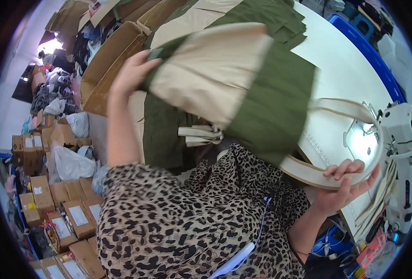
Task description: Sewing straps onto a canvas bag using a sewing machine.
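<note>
A green and beige fabric panel [210, 74], slightly blurred, is held up over the worktable. My left hand [134, 74] is closed on its left green end, the fingers partly hidden by the cloth. Toward the right, my right hand [348, 183] pinches a cream webbing strap [306, 173] with tan edges. The strap curves in a loop from the panel's right side past the sewing machine [399, 123]. Whether it is sewn to the panel I cannot tell. Below the panel, near my lap, lies a folded bundle of similar straps [199, 135].
Stacked green and beige panels [273, 21] cover the far side of the white table [329, 56]. More strap lengths [376, 200] hang by the machine. A blue plastic rim [366, 51] runs along the far right. Cardboard boxes [78, 218] and plastic bags [73, 165] crowd the left.
</note>
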Action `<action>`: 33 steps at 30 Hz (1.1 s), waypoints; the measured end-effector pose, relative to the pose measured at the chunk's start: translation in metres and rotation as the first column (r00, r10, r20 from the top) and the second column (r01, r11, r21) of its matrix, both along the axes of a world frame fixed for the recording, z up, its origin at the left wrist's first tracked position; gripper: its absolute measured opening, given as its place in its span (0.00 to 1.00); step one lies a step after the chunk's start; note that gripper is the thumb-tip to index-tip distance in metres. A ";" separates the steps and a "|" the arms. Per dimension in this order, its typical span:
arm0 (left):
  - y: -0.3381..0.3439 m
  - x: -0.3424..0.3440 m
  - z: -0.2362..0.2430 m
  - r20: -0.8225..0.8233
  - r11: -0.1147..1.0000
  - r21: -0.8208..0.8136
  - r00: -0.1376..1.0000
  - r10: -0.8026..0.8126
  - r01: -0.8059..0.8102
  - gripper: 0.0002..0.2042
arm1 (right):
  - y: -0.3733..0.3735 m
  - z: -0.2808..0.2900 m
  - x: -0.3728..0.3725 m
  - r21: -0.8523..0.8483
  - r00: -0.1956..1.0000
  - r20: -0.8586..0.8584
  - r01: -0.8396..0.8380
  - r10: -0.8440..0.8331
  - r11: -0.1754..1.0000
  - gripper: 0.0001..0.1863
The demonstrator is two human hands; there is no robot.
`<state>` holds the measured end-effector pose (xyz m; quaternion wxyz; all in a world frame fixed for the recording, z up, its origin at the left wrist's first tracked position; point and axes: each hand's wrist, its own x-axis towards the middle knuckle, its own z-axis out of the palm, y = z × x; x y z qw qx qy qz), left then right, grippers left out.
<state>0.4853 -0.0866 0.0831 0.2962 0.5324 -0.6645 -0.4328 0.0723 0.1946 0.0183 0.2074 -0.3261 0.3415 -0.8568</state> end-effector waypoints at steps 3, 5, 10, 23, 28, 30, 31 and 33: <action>0.021 0.156 0.012 0.227 0.957 0.093 0.942 0.248 -0.275 0.11 | -0.007 -0.013 0.026 0.250 0.962 -0.013 -0.259 0.271 0.933 0.43; 0.043 0.251 0.005 0.282 0.869 0.182 0.871 0.402 -0.460 0.10 | -0.028 -0.042 0.052 0.317 0.903 0.084 -0.426 0.422 0.847 0.36; 0.072 0.352 -0.090 0.407 0.730 0.189 0.729 0.550 -0.656 0.10 | -0.073 -0.132 0.118 0.648 0.558 -0.144 -0.570 0.817 0.504 0.33; 0.025 0.244 -0.163 0.475 0.589 -0.749 0.374 0.797 -0.304 0.27 | -0.082 -0.198 0.072 0.947 0.414 0.037 -0.305 0.910 0.100 0.38; 0.020 -0.071 -0.068 0.368 0.649 -0.683 0.925 -0.091 0.336 0.23 | -0.058 -0.149 0.048 0.907 0.435 -0.029 -0.366 0.900 0.206 0.30; 0.025 -0.129 -0.068 0.456 0.607 -0.643 0.870 -0.187 0.467 0.23 | -0.052 -0.132 0.041 0.867 0.455 -0.080 -0.408 0.887 0.287 0.28; 0.020 -0.146 -0.075 0.503 0.668 -0.592 0.854 -0.132 0.452 0.22 | -0.050 -0.117 0.039 0.869 0.472 -0.034 -0.422 0.881 0.259 0.28; 0.004 -0.162 -0.088 0.658 0.701 -0.543 0.753 0.014 0.462 0.18 | -0.041 -0.108 0.033 0.843 0.495 -0.082 -0.428 0.865 0.325 0.27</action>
